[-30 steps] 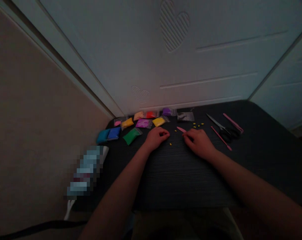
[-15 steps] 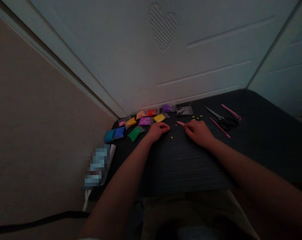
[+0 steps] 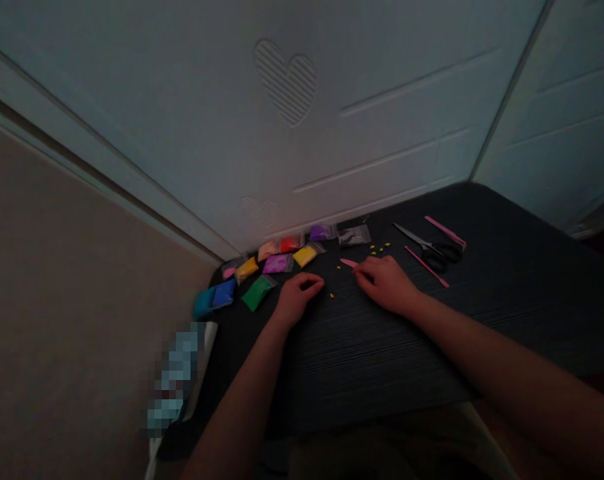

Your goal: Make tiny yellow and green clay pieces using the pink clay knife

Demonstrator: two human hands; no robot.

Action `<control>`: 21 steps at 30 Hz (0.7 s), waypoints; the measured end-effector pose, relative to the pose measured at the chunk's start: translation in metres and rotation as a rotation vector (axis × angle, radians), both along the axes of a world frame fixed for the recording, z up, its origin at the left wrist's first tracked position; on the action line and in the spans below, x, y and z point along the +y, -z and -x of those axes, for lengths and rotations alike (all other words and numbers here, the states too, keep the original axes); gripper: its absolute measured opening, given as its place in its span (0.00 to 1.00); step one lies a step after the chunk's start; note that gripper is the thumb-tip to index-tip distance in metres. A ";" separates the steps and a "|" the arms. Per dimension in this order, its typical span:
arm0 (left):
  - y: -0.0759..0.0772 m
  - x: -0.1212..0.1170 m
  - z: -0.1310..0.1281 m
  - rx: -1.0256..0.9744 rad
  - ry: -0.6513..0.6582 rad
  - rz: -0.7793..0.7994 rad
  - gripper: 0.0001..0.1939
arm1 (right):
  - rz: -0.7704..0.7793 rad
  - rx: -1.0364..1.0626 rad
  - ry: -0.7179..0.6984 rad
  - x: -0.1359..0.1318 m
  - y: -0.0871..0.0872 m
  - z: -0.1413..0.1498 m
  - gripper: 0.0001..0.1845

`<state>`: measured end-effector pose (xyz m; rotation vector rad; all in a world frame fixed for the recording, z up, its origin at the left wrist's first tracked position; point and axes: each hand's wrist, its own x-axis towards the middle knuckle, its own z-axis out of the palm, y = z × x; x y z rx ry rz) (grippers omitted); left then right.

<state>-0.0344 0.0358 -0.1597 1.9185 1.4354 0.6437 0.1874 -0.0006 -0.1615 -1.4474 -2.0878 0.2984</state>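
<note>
My right hand [image 3: 385, 283] is closed around a pink clay-modelling knife [image 3: 349, 263], whose flat pointed blade sticks out to the left of the fingers. My left hand [image 3: 297, 297] rests on the dark table with thumb and fingertips pinched together; whatever may be between them is too small to make out. Between the two hands lie a small yellow clay piece [image 3: 332, 295] and a second yellow bit [image 3: 339, 267]. Just beyond my right hand, several yellow clay bits [image 3: 381, 249] are scattered. A bag of yellow clay [image 3: 306, 255] lies behind my left hand.
Several clay bags line the back left, among them a green bag [image 3: 257, 293] and a blue bag [image 3: 224, 293]. Scissors [image 3: 427, 248], a thin pink tool [image 3: 427, 267] and pink tweezers [image 3: 447, 232] lie at right. A white panel [image 3: 382, 100] borders the table's far edge.
The camera has tilted and shifted, so the scene sits lower and further left. My left hand has drawn back slightly from the yellow pieces. My right hand keeps the pink knife in place.
</note>
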 end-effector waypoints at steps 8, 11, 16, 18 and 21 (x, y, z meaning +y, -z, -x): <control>0.004 -0.004 0.003 0.048 -0.006 -0.056 0.12 | 0.043 0.022 0.010 -0.001 -0.004 -0.002 0.10; 0.005 -0.002 0.003 0.109 0.032 -0.127 0.11 | 0.062 0.009 -0.007 -0.001 -0.006 0.000 0.10; 0.006 -0.001 0.004 0.105 0.072 -0.164 0.10 | 0.111 -0.034 -0.052 -0.004 -0.008 0.005 0.10; 0.006 -0.001 0.004 0.080 0.082 -0.154 0.10 | 0.142 -0.047 -0.095 -0.007 -0.009 0.007 0.10; 0.004 -0.001 0.005 0.033 0.079 -0.147 0.08 | 0.194 -0.075 -0.162 -0.009 -0.011 0.010 0.11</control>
